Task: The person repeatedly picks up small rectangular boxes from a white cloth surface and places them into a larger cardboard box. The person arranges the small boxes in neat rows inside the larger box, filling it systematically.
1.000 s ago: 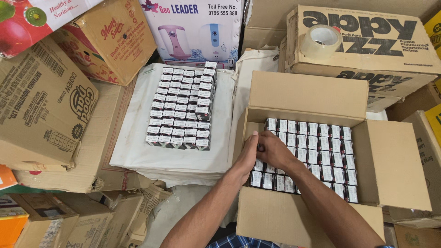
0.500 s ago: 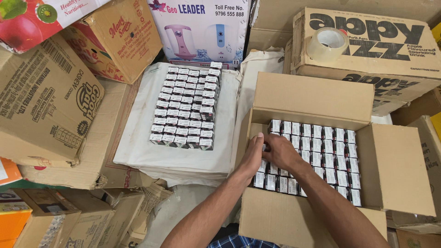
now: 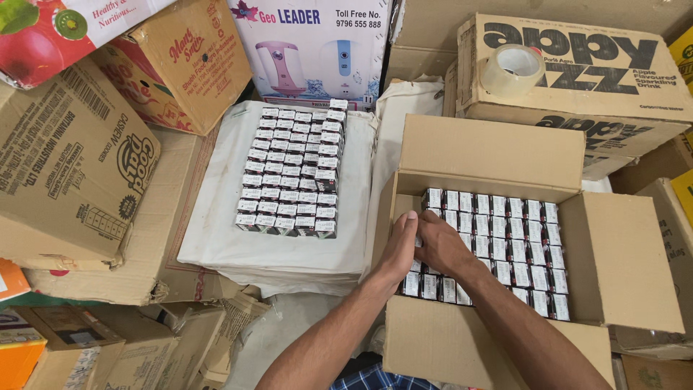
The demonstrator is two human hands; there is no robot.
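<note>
While both forearms reach in from the 6 o'clock edge of the view, the left hand [image 3: 399, 249] and right hand [image 3: 442, 245] meet inside an open cardboard carton [image 3: 621, 253] at about 4 o'clock. The left hand lies flat, fingers together, against the carton's left inner wall. The right hand is cupped with its fingers curled down over the packed small boxes [image 3: 516, 249], touching the left hand; whether it pinches one of them cannot be told.

The small boxes fill the carton in tight straight rows. Each is a little upright pack, white and silver on top with dark edges and a touch of red. All four carton flaps stand open.

At 11 o'clock from the carton, near the centre of the view, a second block of the same small packs [image 3: 292, 173] sits in neat rows on a stack of white cloth sacks [image 3: 216, 245].

At 12 o'clock stands a white printed box [image 3: 317, 43] showing pink and blue appliances. At 1 o'clock a brown carton with large black lettering [image 3: 585, 72] carries a roll of clear tape [image 3: 514, 68] on top. At 9 o'clock a big brown biscuit carton [image 3: 65, 166] leans at a tilt. At 11 o'clock a tan carton with red script [image 3: 188, 58] rests beside a red and white fruit-printed box [image 3: 50, 36]. At 7 o'clock sits an orange package [image 3: 18, 357].
</note>
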